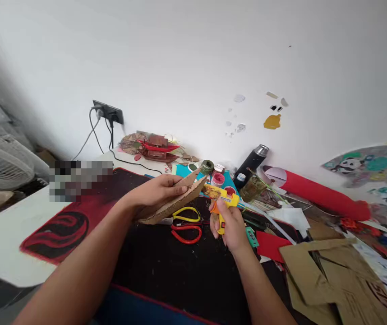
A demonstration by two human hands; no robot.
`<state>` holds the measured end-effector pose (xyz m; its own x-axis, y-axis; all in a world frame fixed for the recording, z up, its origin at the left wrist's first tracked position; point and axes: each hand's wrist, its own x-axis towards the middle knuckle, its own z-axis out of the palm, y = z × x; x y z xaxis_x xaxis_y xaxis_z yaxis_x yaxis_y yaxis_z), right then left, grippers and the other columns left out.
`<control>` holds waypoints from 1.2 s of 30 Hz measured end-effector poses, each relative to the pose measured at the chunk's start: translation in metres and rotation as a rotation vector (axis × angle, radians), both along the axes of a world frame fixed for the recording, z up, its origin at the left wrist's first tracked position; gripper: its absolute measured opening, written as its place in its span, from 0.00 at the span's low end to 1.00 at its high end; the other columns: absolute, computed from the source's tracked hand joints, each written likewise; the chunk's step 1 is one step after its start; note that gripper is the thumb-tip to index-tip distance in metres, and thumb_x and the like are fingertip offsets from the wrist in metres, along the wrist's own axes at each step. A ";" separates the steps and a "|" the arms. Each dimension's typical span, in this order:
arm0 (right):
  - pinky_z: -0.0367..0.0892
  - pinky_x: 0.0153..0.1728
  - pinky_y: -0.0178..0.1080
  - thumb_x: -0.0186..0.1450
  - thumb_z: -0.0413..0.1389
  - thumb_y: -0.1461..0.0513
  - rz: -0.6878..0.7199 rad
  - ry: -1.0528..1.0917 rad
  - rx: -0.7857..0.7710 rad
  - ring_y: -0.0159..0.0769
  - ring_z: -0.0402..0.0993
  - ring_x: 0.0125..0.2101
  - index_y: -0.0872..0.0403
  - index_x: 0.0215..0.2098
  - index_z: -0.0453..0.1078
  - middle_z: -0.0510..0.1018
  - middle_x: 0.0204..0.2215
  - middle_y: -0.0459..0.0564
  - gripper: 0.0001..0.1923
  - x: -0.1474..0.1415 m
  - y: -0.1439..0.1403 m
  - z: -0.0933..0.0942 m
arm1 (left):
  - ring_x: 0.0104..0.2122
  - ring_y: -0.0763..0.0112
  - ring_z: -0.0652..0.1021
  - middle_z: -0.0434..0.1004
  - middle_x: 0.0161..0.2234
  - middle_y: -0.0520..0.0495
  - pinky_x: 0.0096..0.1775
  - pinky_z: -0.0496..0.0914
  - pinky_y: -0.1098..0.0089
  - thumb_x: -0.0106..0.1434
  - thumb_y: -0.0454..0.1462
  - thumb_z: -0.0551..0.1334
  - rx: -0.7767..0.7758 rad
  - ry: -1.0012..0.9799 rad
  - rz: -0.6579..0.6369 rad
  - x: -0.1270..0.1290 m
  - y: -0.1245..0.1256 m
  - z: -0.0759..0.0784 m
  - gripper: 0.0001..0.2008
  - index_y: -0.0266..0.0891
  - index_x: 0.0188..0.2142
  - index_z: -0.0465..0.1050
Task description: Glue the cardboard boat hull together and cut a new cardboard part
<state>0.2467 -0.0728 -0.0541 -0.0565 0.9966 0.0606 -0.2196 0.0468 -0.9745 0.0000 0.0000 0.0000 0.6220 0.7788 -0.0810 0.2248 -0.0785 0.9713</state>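
Your right hand [231, 224] is wrapped around the handle of a yellow glue gun [221, 198], nozzle touching the edge of the cardboard piece [176, 201] that your left hand [158, 192] grips above the dark worktop [180, 266]. Just beyond lie yellow scissors [186, 214] and red scissors [186, 232], with a black flask [252, 162] farther back near the wall.

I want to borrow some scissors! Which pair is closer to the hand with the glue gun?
The yellow scissors. They lie just left of the right hand holding the glue gun; the red scissors lie below them, nearer you.
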 end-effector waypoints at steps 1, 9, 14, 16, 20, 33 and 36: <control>0.51 0.11 0.27 0.68 0.62 0.39 -0.006 0.000 -0.004 0.26 0.62 0.07 0.54 0.32 0.70 0.65 0.10 0.37 0.27 0.001 0.001 0.000 | 0.35 0.64 0.75 0.80 0.38 0.49 0.35 0.68 0.70 0.67 0.58 0.65 -0.001 0.002 -0.004 0.000 0.000 0.000 0.25 0.40 0.48 0.79; 0.54 0.11 0.29 0.67 0.62 0.38 -0.156 -0.004 0.043 0.27 0.61 0.08 0.53 0.31 0.70 0.64 0.11 0.37 0.27 0.003 0.001 0.004 | 0.37 0.60 0.77 0.81 0.38 0.50 0.37 0.70 0.68 0.67 0.57 0.62 0.149 0.132 0.006 0.003 0.004 -0.004 0.23 0.41 0.46 0.80; 0.56 0.12 0.30 0.66 0.62 0.37 -0.245 -0.044 0.072 0.27 0.62 0.09 0.53 0.31 0.71 0.64 0.12 0.37 0.28 0.001 0.000 0.009 | 0.39 0.56 0.77 0.81 0.37 0.48 0.40 0.71 0.65 0.67 0.56 0.59 0.290 0.230 0.096 0.008 0.006 -0.005 0.21 0.42 0.41 0.78; 0.57 0.13 0.30 0.66 0.62 0.37 -0.258 -0.060 0.090 0.27 0.62 0.09 0.54 0.31 0.71 0.65 0.12 0.37 0.29 -0.001 -0.001 0.013 | 0.38 0.56 0.77 0.79 0.35 0.49 0.40 0.70 0.64 0.68 0.55 0.58 0.342 0.232 0.106 0.010 0.006 -0.005 0.20 0.43 0.39 0.76; 0.58 0.14 0.31 0.66 0.61 0.36 -0.288 -0.100 0.122 0.27 0.63 0.10 0.54 0.32 0.72 0.65 0.12 0.37 0.30 -0.005 -0.007 0.019 | 0.35 0.59 0.76 0.77 0.33 0.51 0.39 0.69 0.65 0.69 0.52 0.57 0.407 0.270 0.106 0.014 0.005 -0.007 0.17 0.43 0.36 0.73; 0.59 0.16 0.32 0.71 0.55 0.36 -0.297 -0.305 0.092 0.29 0.65 0.11 0.53 0.34 0.71 0.66 0.11 0.38 0.29 -0.010 -0.012 0.015 | 0.34 0.59 0.78 0.80 0.34 0.50 0.36 0.69 0.66 0.70 0.53 0.56 0.364 0.282 0.073 0.037 -0.009 -0.007 0.20 0.42 0.42 0.77; 0.59 0.16 0.33 0.72 0.54 0.37 -0.313 -0.341 0.101 0.30 0.65 0.11 0.52 0.34 0.71 0.66 0.11 0.38 0.28 -0.009 -0.012 0.017 | 0.32 0.60 0.77 0.79 0.32 0.50 0.35 0.68 0.65 0.71 0.53 0.55 0.414 0.302 0.106 0.039 -0.009 -0.011 0.19 0.42 0.41 0.77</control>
